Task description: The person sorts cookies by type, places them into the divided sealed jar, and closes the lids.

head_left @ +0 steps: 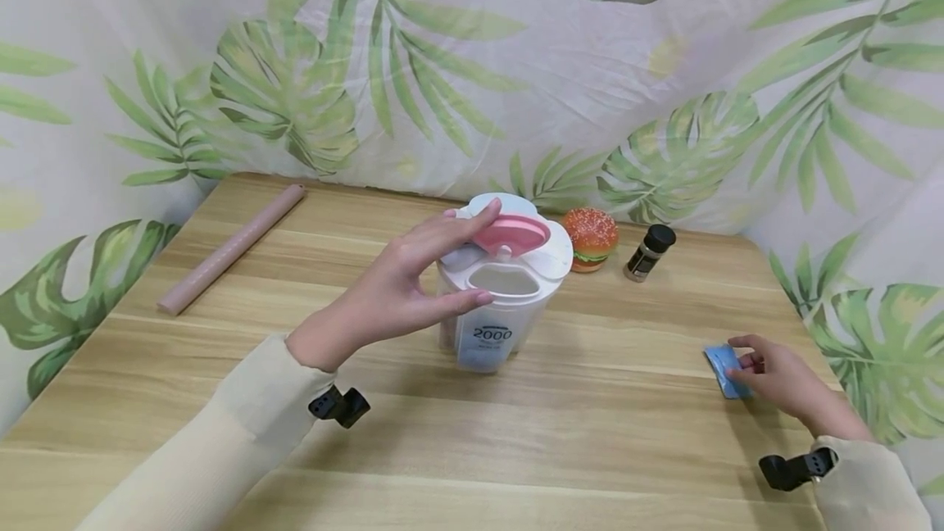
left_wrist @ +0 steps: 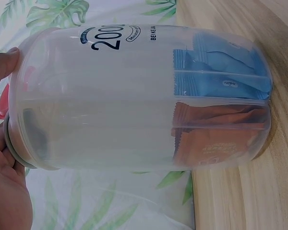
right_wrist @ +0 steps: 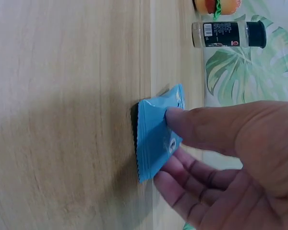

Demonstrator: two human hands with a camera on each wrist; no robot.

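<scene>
A see-through storage canister [head_left: 490,326] with a white lid and "2000" printed on its front stands upright on the table. Its pink flap [head_left: 516,234] is raised above an oval opening. My left hand [head_left: 401,277] spreads across the lid, index fingertip at the flap and thumb reaching the front rim. Through the wall, blue packets [left_wrist: 225,72] and brown packets [left_wrist: 221,132] show in separate compartments at the bottom. At the right, my right hand [head_left: 782,379] pinches a blue packet [right_wrist: 156,132] between thumb and fingers, close over the tabletop.
Behind the canister sits a toy burger [head_left: 590,238], with a black-capped spice jar [head_left: 651,252] to its right. A pinkish tube [head_left: 232,251] lies at the back left of the wooden table [head_left: 413,449]. Leaf-patterned cloth [head_left: 457,64] hangs behind.
</scene>
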